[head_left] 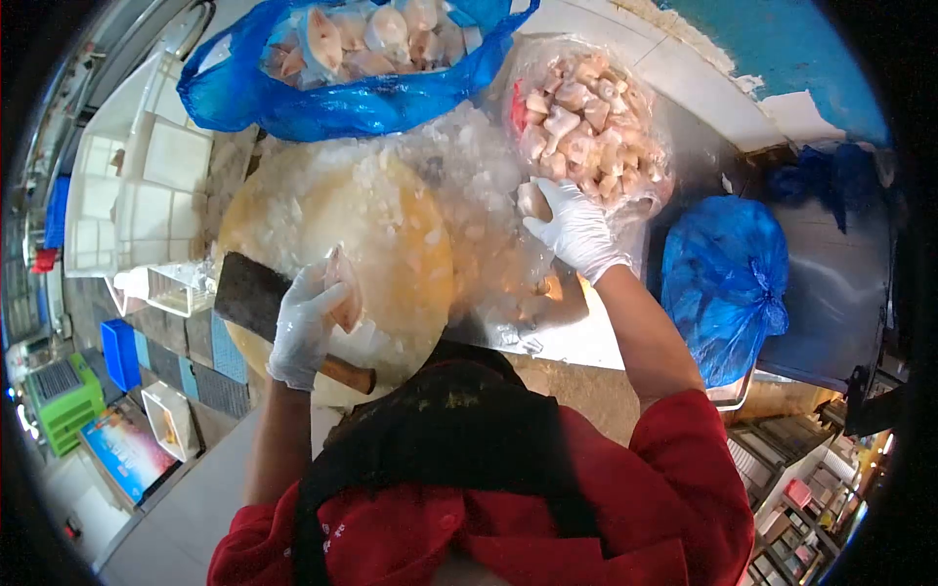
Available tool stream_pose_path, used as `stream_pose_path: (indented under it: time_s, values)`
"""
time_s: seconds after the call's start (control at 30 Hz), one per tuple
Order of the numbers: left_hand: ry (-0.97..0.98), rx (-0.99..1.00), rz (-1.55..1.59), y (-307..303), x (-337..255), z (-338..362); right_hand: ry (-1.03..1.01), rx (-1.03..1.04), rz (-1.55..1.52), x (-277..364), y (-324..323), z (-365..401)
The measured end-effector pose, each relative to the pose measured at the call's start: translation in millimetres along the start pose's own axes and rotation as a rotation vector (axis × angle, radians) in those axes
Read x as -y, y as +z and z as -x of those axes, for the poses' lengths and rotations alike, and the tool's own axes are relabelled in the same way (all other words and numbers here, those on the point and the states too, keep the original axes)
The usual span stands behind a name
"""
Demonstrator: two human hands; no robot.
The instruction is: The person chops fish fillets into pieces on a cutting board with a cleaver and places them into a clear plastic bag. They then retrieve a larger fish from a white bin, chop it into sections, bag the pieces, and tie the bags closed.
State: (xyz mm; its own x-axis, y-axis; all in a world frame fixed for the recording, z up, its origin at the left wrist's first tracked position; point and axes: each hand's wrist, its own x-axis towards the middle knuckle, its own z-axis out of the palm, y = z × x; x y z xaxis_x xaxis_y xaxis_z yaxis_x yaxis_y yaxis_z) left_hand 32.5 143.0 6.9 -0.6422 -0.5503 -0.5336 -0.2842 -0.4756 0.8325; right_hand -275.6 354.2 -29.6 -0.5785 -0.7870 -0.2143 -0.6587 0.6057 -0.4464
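My left hand, in a white glove, holds a pale pink piece of meat over the round yellow chopping block. A cleaver lies on the block under that hand, with its wooden handle pointing toward me. My right hand, also gloved, grips a small meat chunk at the mouth of a clear plastic bag of cut meat pieces. White scraps and a clear plastic sheet cover the block's far side.
An open blue bag of larger meat pieces sits beyond the block. A tied blue bag rests at the right on a metal surface. White trays stand at the left. I wear red sleeves and a dark apron.
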Motion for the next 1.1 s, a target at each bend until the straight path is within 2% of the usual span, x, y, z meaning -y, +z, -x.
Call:
stream_pose_path:
  time_s: [0.07,0.1,0.13,0.17,0.2,0.27,0.3,0.33,0.37,0.4,0.43,0.47,0.5,0.53,0.57,0.6,0.63,0.7,0.73,0.77,0.83,0.9,0.93,1.0,1.07,1.1]
  values:
    - [-0.124,0.048,0.433,0,-8,-2,-0.036,-0.049,0.013,-11,3,-9]
    - [-0.109,0.055,0.424,4,-17,-5,0.085,0.078,-0.403,-21,2,-13]
    - [-0.185,0.010,0.447,13,-29,-7,0.203,0.212,-0.817,-21,-5,-14]
    - [-0.262,-0.034,0.473,19,-40,-10,0.235,0.206,-1.073,-22,-17,-8]
    - [-0.253,-0.022,0.471,20,-48,-14,0.229,0.191,-1.070,-20,-26,-5]
    - [0.657,0.163,-1.033,22,-66,-26,-0.014,0.214,-1.595,-20,-40,-1]
    - [0.673,0.178,-1.033,25,-79,-36,0.001,0.246,-1.790,-28,-37,-3]
    - [0.768,0.125,-1.057,30,-94,-48,-0.004,0.224,-1.786,-30,-40,-1]
    - [0.862,0.068,-1.075,37,-111,-60,0.101,0.192,-1.851,-31,-44,1]
    - [0.929,0.093,-1.063,43,-133,-71,0.208,0.164,-1.913,-32,-47,3]
    - [0.996,0.119,-1.050,49,-154,-81,0.189,0.068,-1.867,-38,-47,4]
    - [0.772,0.290,-0.619,56,-171,-104,0.189,0.071,-1.858,-40,-50,7]
    - [0.553,0.378,-0.163,62,-189,-127,0.277,-0.153,-1.382,-40,-48,10]
    - [0.668,0.217,-0.580,58,-205,-140,0.333,-0.335,-0.904,-38,-43,9]
    - [0.749,0.024,-0.995,55,-222,-152,0.056,-0.218,-0.546,-37,-50,13]
    - [1.247,-0.365,-1.445,37,-214,-165,-0.109,-0.240,-0.383,-7,-59,18]
    - [1.344,-0.358,-1.526,31,-219,-159,-0.151,-0.178,-0.420,22,-65,20]
    - [1.172,-0.260,-1.423,32,-199,-108,-0.215,-0.088,-0.511,66,-37,15]
    - [1.121,-0.194,-1.324,22,-190,-91,-0.376,0.038,-0.549,89,-24,8]
    - [1.109,-0.204,-1.360,6,-181,-78,-0.535,0.155,-0.575,111,-12,3]
    - [1.007,-0.100,-1.171,-30,-160,-59,-0.473,0.609,-0.538,162,5,-9]
    - [0.863,-0.183,-1.129,-74,-133,-44,-0.564,0.532,-0.331,194,48,-25]
    - [0.821,-0.168,-1.117,-103,-116,-36,-0.568,0.525,-0.327,201,63,-30]
    - [0.786,-0.153,-1.090,-133,-91,-11,-0.714,-0.032,-0.192,215,85,-33]
    - [0.536,-0.311,-1.141,-149,-71,14,-0.728,-0.006,-0.068,237,90,-12]
    - [0.543,-0.301,-1.122,-159,-59,20,-0.728,0.013,-0.001,250,95,7]
